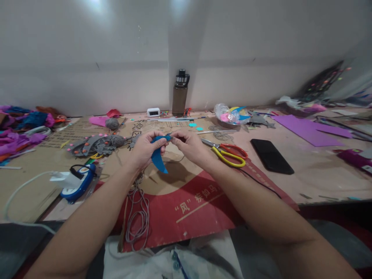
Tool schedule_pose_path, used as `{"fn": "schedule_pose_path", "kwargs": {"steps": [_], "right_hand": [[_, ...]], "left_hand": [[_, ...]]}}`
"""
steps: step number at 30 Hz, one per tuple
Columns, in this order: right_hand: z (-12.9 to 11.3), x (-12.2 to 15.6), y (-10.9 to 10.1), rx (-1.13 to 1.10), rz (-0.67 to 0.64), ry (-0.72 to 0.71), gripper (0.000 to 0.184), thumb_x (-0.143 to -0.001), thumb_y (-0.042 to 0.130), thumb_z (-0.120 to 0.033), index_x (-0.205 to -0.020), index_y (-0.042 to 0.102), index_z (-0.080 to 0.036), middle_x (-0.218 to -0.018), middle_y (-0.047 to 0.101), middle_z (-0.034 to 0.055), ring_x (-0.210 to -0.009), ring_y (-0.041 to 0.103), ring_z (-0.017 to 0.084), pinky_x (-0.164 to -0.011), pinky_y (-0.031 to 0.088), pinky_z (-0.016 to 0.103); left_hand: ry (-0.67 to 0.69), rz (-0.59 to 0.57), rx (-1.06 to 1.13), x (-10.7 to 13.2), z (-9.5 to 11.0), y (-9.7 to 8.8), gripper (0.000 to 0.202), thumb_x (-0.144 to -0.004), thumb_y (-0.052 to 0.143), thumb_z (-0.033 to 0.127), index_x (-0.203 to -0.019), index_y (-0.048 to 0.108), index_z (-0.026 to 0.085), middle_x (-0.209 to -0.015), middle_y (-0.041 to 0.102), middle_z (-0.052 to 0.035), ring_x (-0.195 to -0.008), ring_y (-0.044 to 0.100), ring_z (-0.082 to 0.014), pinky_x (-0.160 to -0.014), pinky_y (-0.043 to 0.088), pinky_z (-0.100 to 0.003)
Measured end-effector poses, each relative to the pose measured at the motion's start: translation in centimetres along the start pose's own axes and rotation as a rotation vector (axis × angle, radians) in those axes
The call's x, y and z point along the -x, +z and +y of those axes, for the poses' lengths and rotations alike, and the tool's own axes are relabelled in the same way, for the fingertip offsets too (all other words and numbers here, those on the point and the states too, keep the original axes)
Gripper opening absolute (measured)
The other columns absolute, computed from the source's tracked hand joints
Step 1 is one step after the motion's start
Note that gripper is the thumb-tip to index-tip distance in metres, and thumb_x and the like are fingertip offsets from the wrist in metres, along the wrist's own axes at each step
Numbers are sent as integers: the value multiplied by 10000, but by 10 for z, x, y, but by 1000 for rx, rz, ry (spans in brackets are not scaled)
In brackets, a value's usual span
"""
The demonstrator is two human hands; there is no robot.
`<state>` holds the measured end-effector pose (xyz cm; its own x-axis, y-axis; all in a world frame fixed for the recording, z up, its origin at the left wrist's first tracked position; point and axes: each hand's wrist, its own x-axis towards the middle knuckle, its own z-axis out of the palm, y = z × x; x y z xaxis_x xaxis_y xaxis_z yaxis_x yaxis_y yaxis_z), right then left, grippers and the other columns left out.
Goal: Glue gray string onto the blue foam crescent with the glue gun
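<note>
My left hand (145, 150) is closed round a blue curved strip (158, 161) that looks like felt or paper; its pointed end hangs below the fingers. With thumb and forefinger pressed together, my right hand (188, 145) pinches at the strip's upper end, close against the left fingertips. A thin strand loops down beneath the right hand, but where it begins is hidden. Grey cord (139, 219) lies in loose coils under my left forearm. To the right of my right hand rest scissors (229, 154) with one red and one yellow handle.
A red and brown cardboard sheet (203, 209) lies below my hands. The black phone (271, 155) and purple sheets (308, 130) are at right. A blue power strip (78, 186) with a charger sits left. Behind stand a bottle (180, 95) and small clock (153, 112).
</note>
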<state>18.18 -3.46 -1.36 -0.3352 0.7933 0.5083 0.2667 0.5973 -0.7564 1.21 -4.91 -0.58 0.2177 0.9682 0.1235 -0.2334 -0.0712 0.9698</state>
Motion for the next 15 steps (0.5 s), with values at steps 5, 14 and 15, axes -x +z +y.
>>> {"fn": "schedule_pose_path", "kwargs": {"steps": [5,14,15], "right_hand": [[-5,5,6,215,21,-116,182,-898,493,-243,-814,638,-174,-789,629,31,-762,547,137,-711,406,271],[-8,11,10,601,-73,-236,248,-946,369,-190,-879,607,-172,-890,569,76,-808,523,158,-729,418,289],[-10,11,8,633,-75,-256,249,-946,363,-187,-877,602,-169,-896,566,82,-813,518,163,-729,416,293]], "left_hand": [[5,84,47,0,0,3,284,-631,770,259,-789,570,135,-653,606,9,-498,511,-55,-474,422,-186],[41,228,-70,-2,-4,4,247,-642,750,248,-777,578,133,-626,611,-6,-470,515,-71,-450,419,-198],[49,235,-118,-1,-4,4,238,-649,742,251,-781,580,138,-621,612,-8,-469,522,-78,-455,427,-204]]}}
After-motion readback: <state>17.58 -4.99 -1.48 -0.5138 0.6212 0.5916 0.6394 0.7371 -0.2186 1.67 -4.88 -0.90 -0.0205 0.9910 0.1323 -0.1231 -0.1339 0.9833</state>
